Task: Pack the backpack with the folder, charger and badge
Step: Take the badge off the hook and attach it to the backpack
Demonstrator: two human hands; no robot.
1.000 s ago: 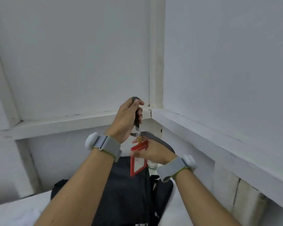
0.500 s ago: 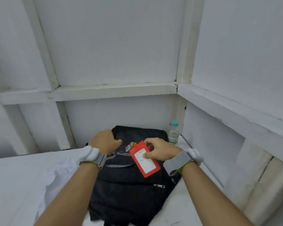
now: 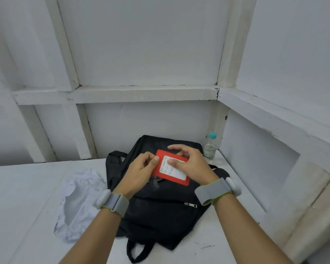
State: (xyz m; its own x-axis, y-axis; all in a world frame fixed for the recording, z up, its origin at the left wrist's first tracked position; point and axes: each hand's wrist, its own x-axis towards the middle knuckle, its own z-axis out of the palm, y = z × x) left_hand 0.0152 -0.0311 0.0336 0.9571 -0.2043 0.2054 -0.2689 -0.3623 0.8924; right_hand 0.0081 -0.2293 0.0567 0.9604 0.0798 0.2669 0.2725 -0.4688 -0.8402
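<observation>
Between my two hands, flat on top of the black backpack, lies the red badge. Its long axis runs from my left to my right, with the right end a little nearer to me. My left hand is at the left short edge: the fingers are curled together and the thumb touches this edge, so I judge they pinch the badge there. My right hand covers the right part; its thumb presses on the white card window, and the other fingers reach over the far long edge, clamped on the badge. A piece of the striped lanyard shows just under the near edge, toward my left wrist.

The badge is not yet inside. The pocket zipper is on the near side of my fingers, beside my right wrist, and looks closed. So the right hand is nearer to it. I think the left should keep the badge while the right opens the zipper, and the loose lanyard could catch there.
</observation>
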